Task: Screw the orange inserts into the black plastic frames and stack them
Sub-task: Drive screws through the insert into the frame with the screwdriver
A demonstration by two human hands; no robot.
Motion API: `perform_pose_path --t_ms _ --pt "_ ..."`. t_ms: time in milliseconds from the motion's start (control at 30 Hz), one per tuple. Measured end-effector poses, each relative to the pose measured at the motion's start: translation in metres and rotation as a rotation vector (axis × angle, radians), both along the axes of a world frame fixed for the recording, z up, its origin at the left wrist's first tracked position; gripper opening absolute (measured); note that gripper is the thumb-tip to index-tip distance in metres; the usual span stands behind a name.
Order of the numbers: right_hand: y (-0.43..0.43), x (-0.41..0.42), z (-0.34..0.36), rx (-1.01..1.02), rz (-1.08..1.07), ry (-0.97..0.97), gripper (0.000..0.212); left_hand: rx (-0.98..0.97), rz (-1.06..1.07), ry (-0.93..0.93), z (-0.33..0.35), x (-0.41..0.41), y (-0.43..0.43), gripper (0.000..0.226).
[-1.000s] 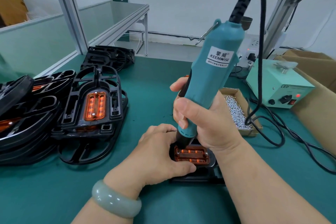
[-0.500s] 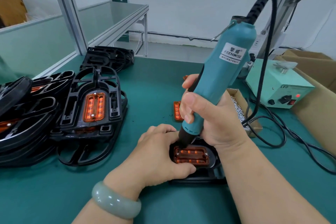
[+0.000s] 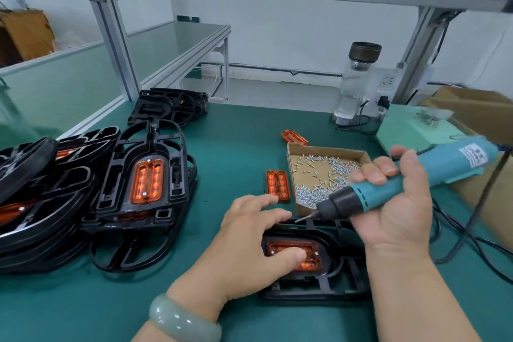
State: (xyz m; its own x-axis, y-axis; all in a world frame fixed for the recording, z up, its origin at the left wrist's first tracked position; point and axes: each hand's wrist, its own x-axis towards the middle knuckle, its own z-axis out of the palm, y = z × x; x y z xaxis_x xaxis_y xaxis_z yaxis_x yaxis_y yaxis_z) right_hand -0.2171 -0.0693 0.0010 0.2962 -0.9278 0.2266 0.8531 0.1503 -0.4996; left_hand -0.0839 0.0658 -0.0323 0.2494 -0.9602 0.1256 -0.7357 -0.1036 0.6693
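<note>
Head view: at 6 o'clock on the table point(image 3: 238, 147) a black frame point(image 3: 327, 283) lies flat with an orange insert point(image 3: 315, 261) seated in it. The left hand point(image 3: 249, 244) rests on it, fingers loose, thumb pressing the insert. The right hand point(image 3: 394, 203) grips the screwdriver point(image 3: 455, 162), tipped nearly level, its bit clear of the frame (whether both screws are in is too small to tell). At 9 o'clock sits a stack of finished frames point(image 3: 116, 175), the top one showing two screws. Left to do, I judge: stack this one, then fit the loose inserts point(image 3: 277, 184) beside the screw box point(image 3: 327, 148) at 1 o'clock into the bare frames point(image 3: 169, 105) at 11 o'clock.
</note>
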Motion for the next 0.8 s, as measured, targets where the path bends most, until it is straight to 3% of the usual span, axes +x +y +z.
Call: perform_pose_path --t_ms 167,400,533,667,800 --pt "-0.003 -0.005 -0.002 0.051 0.032 -0.083 0.011 -0.105 -0.001 -0.129 0.003 -0.01 -0.015 0.041" --pt "-0.002 -0.008 0.0 0.109 0.163 -0.195 0.032 0.139 -0.012 -0.346 0.015 -0.016 -0.028 0.038" --pt "-0.003 -0.012 0.001 0.123 0.179 -0.241 0.016 0.083 0.084 -0.407 0.026 -0.01 -0.015 0.032" --pt "-0.004 -0.014 0.0 0.139 0.23 -0.352 0.016 -0.023 0.221 -0.483 0.046 0.0 0.001 0.029" --pt "-0.002 -0.011 -0.002 0.155 0.226 -0.336 0.016 -0.08 0.328 -0.5 0.063 0.015 0.016 0.03"
